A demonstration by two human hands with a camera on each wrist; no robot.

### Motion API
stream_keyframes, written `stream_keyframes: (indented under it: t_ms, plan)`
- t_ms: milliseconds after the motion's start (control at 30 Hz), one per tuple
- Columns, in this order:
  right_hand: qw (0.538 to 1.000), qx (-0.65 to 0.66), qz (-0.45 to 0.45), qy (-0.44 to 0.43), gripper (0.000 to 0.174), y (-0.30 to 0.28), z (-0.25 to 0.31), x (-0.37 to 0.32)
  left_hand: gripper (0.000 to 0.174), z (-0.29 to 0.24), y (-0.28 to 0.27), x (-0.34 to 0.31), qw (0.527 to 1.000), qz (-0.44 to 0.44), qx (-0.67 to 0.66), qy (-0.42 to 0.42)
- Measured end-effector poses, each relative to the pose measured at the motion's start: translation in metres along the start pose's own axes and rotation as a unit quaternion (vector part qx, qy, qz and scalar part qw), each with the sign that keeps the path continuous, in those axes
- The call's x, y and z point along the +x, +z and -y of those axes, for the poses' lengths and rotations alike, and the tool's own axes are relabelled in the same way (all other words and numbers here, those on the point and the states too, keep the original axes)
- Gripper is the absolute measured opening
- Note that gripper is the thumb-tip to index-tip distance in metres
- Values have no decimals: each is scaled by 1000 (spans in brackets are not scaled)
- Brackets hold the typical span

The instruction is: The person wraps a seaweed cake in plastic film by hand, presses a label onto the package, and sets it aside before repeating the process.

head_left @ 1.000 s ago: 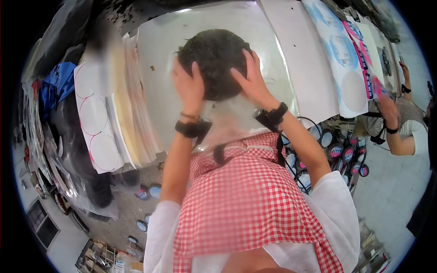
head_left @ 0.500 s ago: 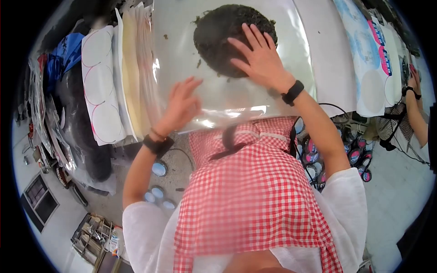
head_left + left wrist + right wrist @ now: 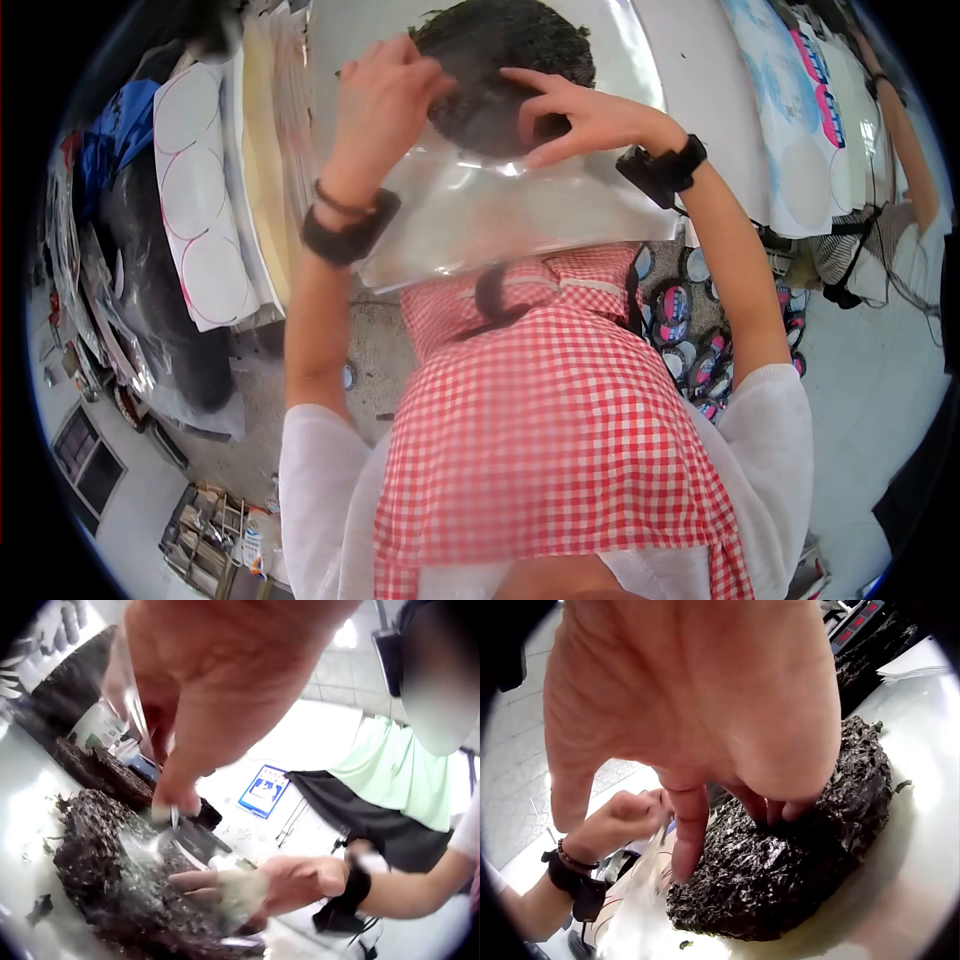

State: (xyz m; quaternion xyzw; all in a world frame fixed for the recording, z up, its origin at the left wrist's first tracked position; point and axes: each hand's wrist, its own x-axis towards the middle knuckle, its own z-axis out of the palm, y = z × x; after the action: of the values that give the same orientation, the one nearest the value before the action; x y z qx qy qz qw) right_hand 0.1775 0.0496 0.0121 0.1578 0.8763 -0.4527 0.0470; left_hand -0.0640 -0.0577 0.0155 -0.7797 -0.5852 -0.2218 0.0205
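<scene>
A dark round cake of dried seaweed (image 3: 505, 35) lies on clear plastic sheeting (image 3: 460, 215) at the top of the head view. My left hand (image 3: 385, 110) is at its near left edge, fingers bent. In the left wrist view, the left thumb and fingers pinch a thin, shiny clear edge that looks like the plastic. Over the right side of the cake is my right hand (image 3: 590, 118), thumb and index finger spread apart. The right wrist view shows the right hand's fingers (image 3: 690, 840) on the rough seaweed; some fingertips are hidden behind the palm.
Stacked paper sheets with red circle outlines (image 3: 200, 200) stand at the left. Printed blue and white sheets (image 3: 785, 110) lie on the right. Several round labelled packs (image 3: 675, 305) are under the table's right side. Another person's arm (image 3: 905, 140) shows at the far right.
My left hand has come up from the near left to the cake's edge and now pinches. The right hand has drawn back slightly with thumb and index finger spread.
</scene>
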Motion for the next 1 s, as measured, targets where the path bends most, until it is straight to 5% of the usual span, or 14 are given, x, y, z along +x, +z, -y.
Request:
stream_keyframes:
  t_ms: [100,167,233,267,300,333,400,600,733,833,867,900,933,1000]
  plan:
    - [999,27,16,-10,18,-11,-20,6,14,-41,20,0,975,-171,116,-80]
    - [997,50,54,-3,23,-25,-22,13,41,-72,45,-20,964,-80,-86,-238]
    - [997,52,56,25,23,-28,-19,22,68,-82,62,-6,982,-117,12,-150]
    - [998,43,31,47,23,-29,-11,23,74,-82,79,-8,980,-39,-6,-196]
    - [998,-7,-2,66,21,-27,-9,27,72,-83,86,-12,978,-23,18,-208]
    - [974,-170,-144,38,21,-18,2,21,71,-81,91,-10,975,-13,44,-218]
    - [840,-375,-391,-44,34,-1,37,-2,67,-77,96,-5,970,-5,70,-234]
    - [795,-353,-435,233,47,80,16,-10,58,-84,94,0,951,13,107,-288]
    - [827,-309,-440,164,50,83,4,29,57,-83,97,1,960,24,79,-267]
    - [888,97,-447,41,50,77,5,39,57,-75,103,5,948,-95,-184,-240]
    - [828,308,-466,55,48,77,11,41,57,-77,110,2,908,-129,-293,-269]
    - [852,204,-479,61,47,78,9,43,57,-78,111,4,854,-160,-398,-293]
    - [866,98,-485,65,45,80,4,45,48,-71,107,2,883,-126,-365,-268]
    - [847,-196,-489,74,40,77,1,46,43,-77,90,6,962,-119,-70,-237]
